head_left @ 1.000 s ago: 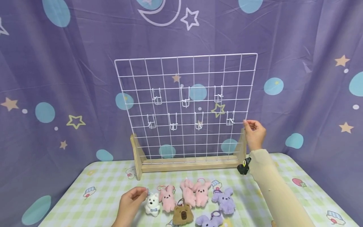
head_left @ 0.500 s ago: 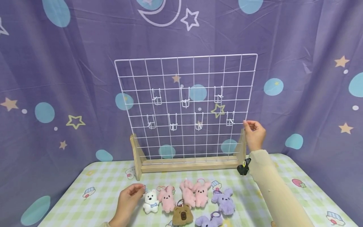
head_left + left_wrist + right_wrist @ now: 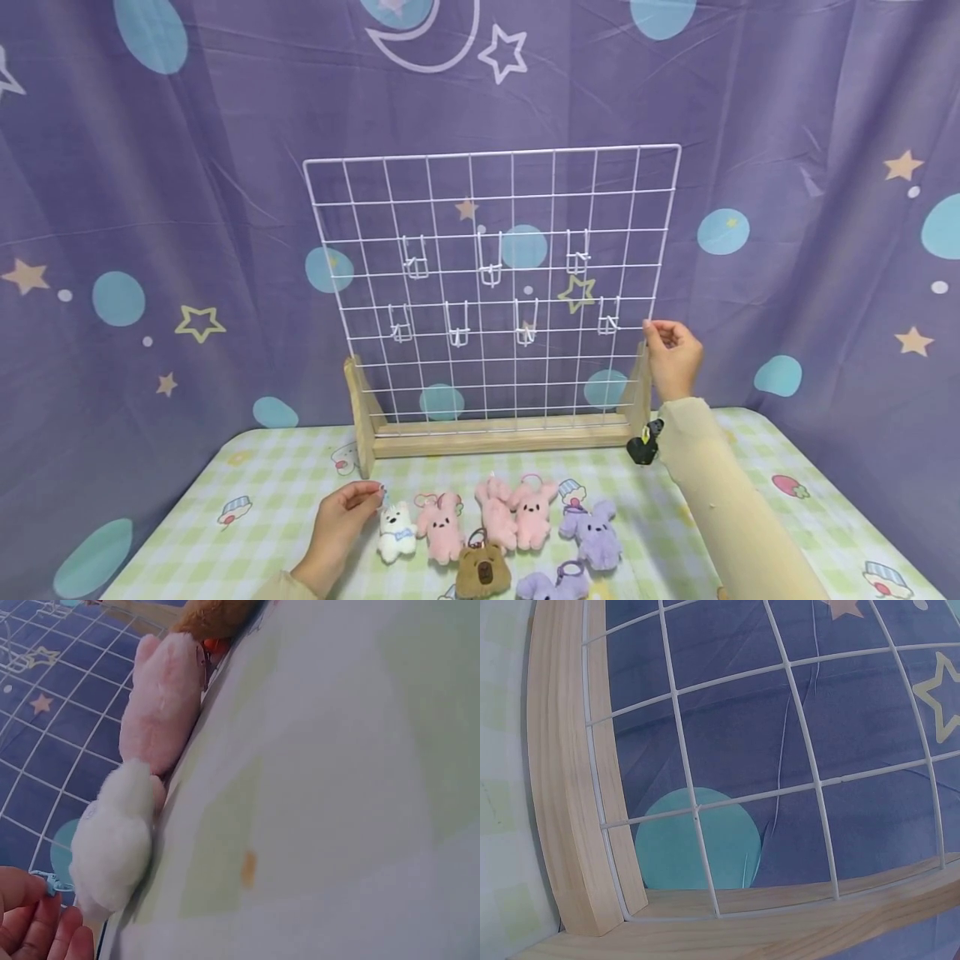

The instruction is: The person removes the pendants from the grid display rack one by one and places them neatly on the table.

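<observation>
My left hand (image 3: pixel 337 527) pinches the light blue clasp (image 3: pixel 52 885) of a white plush bear keychain (image 3: pixel 397 533) between thumb and finger. The bear wears a blue bow and seems upright at the table's surface; in the left wrist view its white back (image 3: pixel 112 840) shows beside a pink plush (image 3: pixel 161 705). Up at the right, my right hand (image 3: pixel 675 358) pinches the side wire of a white wire grid (image 3: pixel 512 196), just above the wooden stand's right upright. The right wrist view shows the grid and stand (image 3: pixel 562 787) but not the hand.
Several hooks (image 3: pixel 491 271) hang in two rows on the grid. On the checked tablecloth (image 3: pixel 195 542) lie pink plush keychains (image 3: pixel 534 515), a brown one (image 3: pixel 483 571), purple ones (image 3: pixel 597 535) and a small black object (image 3: pixel 643 446) by the stand's right foot. A purple curtain hangs behind.
My left hand has shifted slightly left and up, drawing the white bear a little left, away from the pink plush, and turning it. My right hand stays at the grid's edge.
</observation>
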The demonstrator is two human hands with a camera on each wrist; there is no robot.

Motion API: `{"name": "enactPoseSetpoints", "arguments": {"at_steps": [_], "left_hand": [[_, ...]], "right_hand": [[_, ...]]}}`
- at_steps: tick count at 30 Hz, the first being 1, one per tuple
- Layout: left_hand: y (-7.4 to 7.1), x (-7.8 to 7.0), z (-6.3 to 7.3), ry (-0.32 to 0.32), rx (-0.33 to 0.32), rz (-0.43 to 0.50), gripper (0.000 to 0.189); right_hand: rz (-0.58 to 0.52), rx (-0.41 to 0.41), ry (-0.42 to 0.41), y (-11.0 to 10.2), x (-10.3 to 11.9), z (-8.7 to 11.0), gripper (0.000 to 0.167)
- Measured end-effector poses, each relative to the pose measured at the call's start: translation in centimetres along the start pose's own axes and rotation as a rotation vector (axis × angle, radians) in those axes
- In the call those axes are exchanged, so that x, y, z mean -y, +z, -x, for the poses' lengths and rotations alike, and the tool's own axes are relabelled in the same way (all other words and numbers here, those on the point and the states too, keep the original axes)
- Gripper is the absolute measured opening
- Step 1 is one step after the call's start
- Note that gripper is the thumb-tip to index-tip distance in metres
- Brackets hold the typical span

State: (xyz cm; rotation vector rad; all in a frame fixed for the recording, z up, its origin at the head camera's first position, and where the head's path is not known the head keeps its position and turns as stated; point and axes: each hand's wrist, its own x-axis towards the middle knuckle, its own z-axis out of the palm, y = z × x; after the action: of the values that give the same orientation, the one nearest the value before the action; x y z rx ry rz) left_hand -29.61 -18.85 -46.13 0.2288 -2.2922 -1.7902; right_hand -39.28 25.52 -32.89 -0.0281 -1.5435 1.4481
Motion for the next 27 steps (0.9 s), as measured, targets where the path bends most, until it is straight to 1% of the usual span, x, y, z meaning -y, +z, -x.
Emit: {"name": "enactPoseSetpoints", "arguments": {"at_steps": [5, 8, 9, 16, 21, 27], "left_hand": [[0.0, 0.3, -0.4, -0.025, -0.004, 0.025, 0.022], [-0.2, 0.5, -0.5, -0.035, -0.006, 0.044, 0.023], [-0.2, 0.5, -0.5, -0.039, -0.005, 0.046, 0.024], [-0.7, 0.5, -0.6, -0.047, -0.009, 0.073, 0.024], [-0.9, 0.1, -0.7, -0.032, 0.000, 0.096, 0.026], [-0.8, -0.9, -0.8, -0.024, 0.001, 0.130, 0.026]], "right_hand": [[-0.008, 0.016, -0.005, 0.0, 2.1, 0.8, 0.019], [-0.009, 0.024, -0.003, 0.2, 2.4, 1.0, 0.019], [-0.005, 0.023, 0.000, 0.3, 2.2, 0.9, 0.019], [0.036, 0.023, 0.016, 0.8, -1.2, -0.3, 0.021], [0.031, 0.037, 0.035, 0.9, -1.4, -0.7, 0.020], [0.068, 0.071, 0.058, 0.6, -1.5, -1.2, 0.023]]}}
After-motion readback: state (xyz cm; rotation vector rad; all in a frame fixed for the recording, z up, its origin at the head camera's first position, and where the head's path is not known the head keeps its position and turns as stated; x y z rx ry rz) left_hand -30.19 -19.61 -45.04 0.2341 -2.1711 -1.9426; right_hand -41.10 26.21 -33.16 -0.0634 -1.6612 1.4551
